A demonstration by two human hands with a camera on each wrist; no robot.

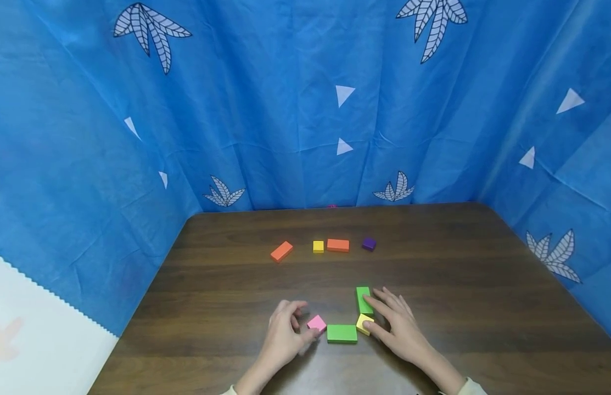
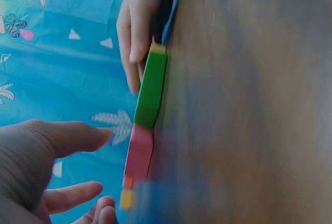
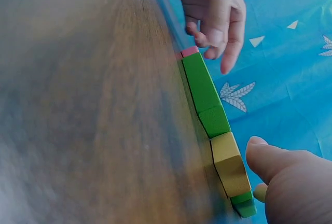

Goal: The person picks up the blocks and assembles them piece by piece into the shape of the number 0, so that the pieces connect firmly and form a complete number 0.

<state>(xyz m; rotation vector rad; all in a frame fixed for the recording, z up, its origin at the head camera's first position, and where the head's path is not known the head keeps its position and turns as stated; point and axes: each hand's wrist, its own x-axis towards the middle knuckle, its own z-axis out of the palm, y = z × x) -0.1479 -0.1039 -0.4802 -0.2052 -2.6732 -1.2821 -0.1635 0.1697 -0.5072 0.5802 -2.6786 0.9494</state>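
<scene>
In the head view a pink block lies by my left hand, whose thumb overlaps its near corner. The left wrist view shows that thumb apart from the block, with the fingers loosely bent and nothing between them. A green block lies crosswise just right of the pink one. At its right end sits a yellow block, turned at an angle, and a second green block extends away beyond it. My right hand hovers over these two, thumb close to the yellow block and fingers loosely extended by the far green one.
Farther back on the brown table lie a tilted orange block, a small yellow block, another orange block and a purple block. A blue curtain hangs along the table's back and sides.
</scene>
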